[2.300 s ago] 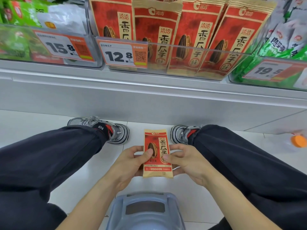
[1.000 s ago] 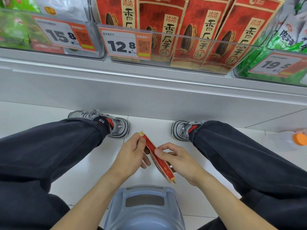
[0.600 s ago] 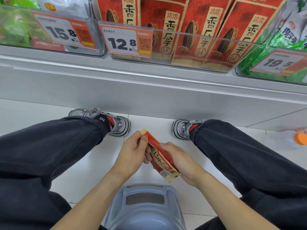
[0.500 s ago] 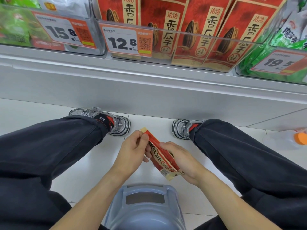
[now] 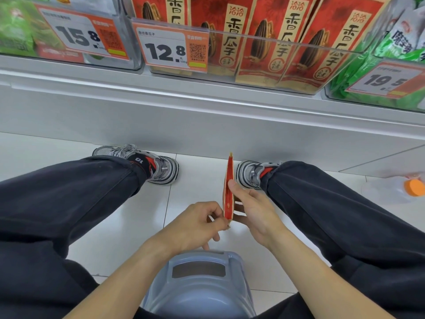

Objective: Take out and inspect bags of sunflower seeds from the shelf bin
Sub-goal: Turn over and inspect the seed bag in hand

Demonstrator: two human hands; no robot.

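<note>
A red and tan bag of sunflower seeds (image 5: 229, 180) stands edge-on to me between my knees, low above the floor. My right hand (image 5: 251, 208) holds it from the right, thumb along its near face and fingers behind. My left hand (image 5: 195, 223) pinches the bag's bottom corner with curled fingers. Above, a clear shelf bin (image 5: 287, 47) holds several more red seed bags (image 5: 271, 42) standing upright, with a 12.8 price tag (image 5: 170, 48) on its front.
Clear bins with green packets sit to the left (image 5: 20, 33) and right (image 5: 379, 88) of the seed bin. A grey-blue plastic stool (image 5: 199, 286) is under me. A bottle with an orange cap (image 5: 411, 187) lies on the white tiles at right.
The bag faced me flat at first. Both hands turned it, and it now stands edge-on and upright. My left hand slid from the top edge down to the bottom corner.
</note>
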